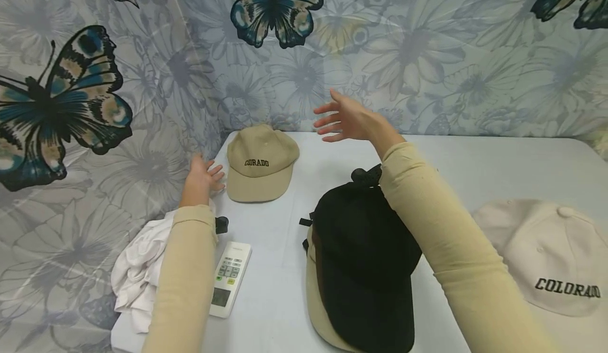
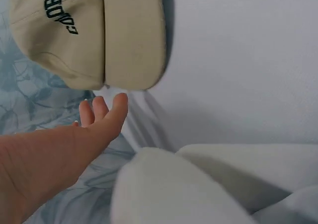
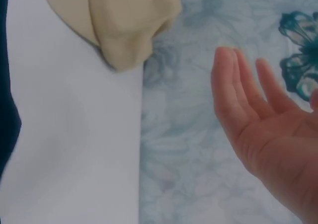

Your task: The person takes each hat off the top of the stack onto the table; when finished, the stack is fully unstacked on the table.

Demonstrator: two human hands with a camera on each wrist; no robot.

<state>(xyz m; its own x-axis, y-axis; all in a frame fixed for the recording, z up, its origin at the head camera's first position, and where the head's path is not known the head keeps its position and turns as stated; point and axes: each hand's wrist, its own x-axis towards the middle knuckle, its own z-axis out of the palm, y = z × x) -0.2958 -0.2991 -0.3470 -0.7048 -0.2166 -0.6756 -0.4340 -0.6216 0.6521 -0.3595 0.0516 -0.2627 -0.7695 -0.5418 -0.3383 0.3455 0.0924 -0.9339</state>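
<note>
A tan baseball cap (image 1: pixel 261 158) with dark lettering sits at the back left of the white table, its brim toward me. Just left of it is my left hand (image 1: pixel 201 179), fingers extended and apart from the cap; the left wrist view shows the hand (image 2: pixel 74 149) near the brim of the cap (image 2: pixel 131 40). My right hand (image 1: pixel 349 118) is raised right of the cap over the table's back edge, fingers spread, holding nothing. In the right wrist view that hand (image 3: pixel 263 119) has its palm showing, well away from the cap (image 3: pixel 129 20).
A black cap (image 1: pixel 366 247) lies over another tan cap (image 1: pixel 313 295) below my right forearm. At right is a cream cap (image 1: pixel 551 253) reading COLORADO. A white remote (image 1: pixel 230 279) and crumpled white cloth (image 1: pixel 142 268) lie at left. Butterfly-printed fabric (image 1: pixel 304 78) hangs behind the table.
</note>
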